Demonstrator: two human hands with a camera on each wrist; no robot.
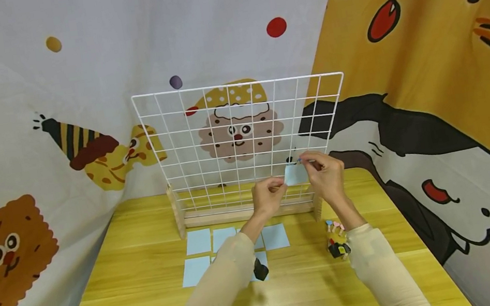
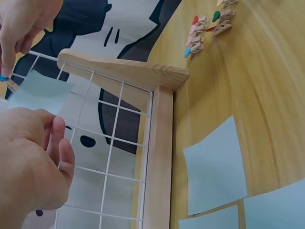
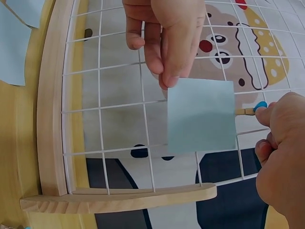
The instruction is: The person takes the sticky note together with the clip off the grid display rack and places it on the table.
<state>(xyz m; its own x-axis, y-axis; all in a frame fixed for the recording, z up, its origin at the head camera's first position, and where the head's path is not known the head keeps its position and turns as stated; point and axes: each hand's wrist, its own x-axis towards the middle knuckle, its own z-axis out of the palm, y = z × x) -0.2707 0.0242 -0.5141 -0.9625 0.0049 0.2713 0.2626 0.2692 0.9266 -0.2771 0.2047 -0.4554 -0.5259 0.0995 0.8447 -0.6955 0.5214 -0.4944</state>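
A light blue paper square (image 3: 201,117) stands upright against the lower right part of a white wire grid (image 1: 242,132). My left hand (image 1: 268,195) pinches one edge of the paper between thumb and fingertips. At the paper's top edge, my right hand (image 1: 326,173) pinches a small wooden clothespin (image 3: 245,112) with a blue heart-like top (image 3: 260,106). In the right wrist view the clothespin's tip meets the paper's edge. Part of the clothespin is hidden behind my right thumb and fingers.
Wooden feet and a wooden bar (image 1: 249,214) hold the grid up on the table (image 1: 311,290). Several blue paper squares (image 1: 198,241) lie before it, partly under my left arm. Several clothespins with coloured tops (image 2: 195,40) lie at the right, by my right forearm. A patterned cloth (image 1: 94,48) hangs behind.
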